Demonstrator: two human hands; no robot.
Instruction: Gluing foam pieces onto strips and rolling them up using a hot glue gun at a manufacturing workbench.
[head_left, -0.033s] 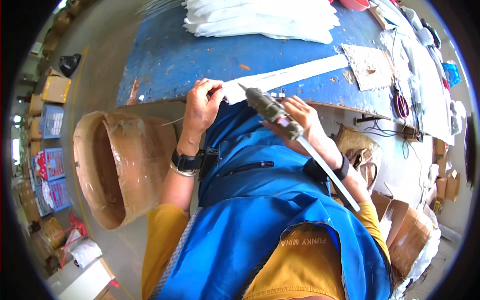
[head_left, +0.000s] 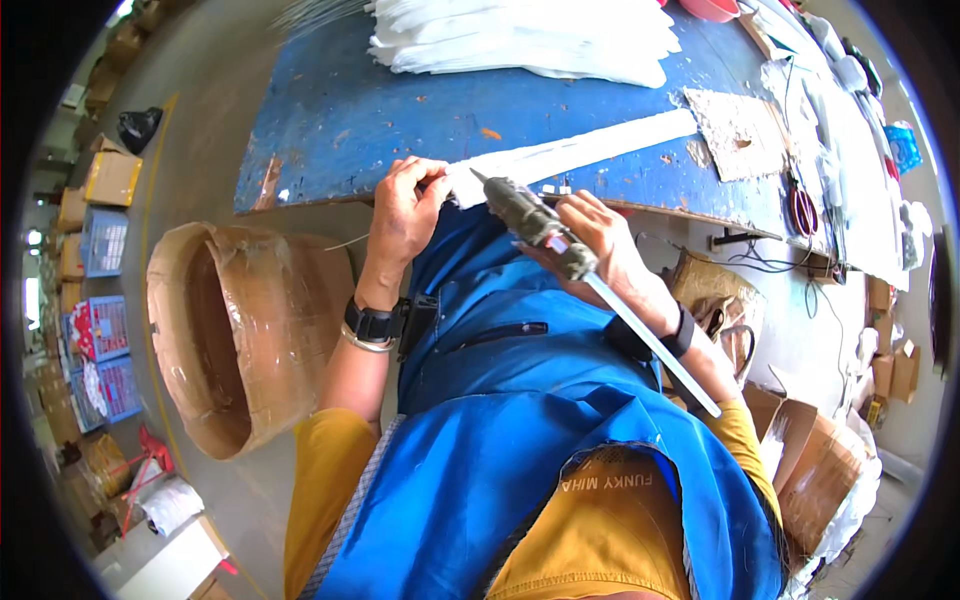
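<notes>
My left hand pinches the near end of a long white strip that lies across the blue worktable. My right hand grips a grimy hot glue gun with a long clear glue stick sticking out behind it. The gun's nozzle points at the strip's end, right beside my left fingers. A black watch sits on my left wrist, and a dark band on my right.
A pile of white strips lies at the table's far side. A worn cardboard square and red-handled scissors sit to the right. A taped cardboard drum stands at my left, cardboard boxes at my right.
</notes>
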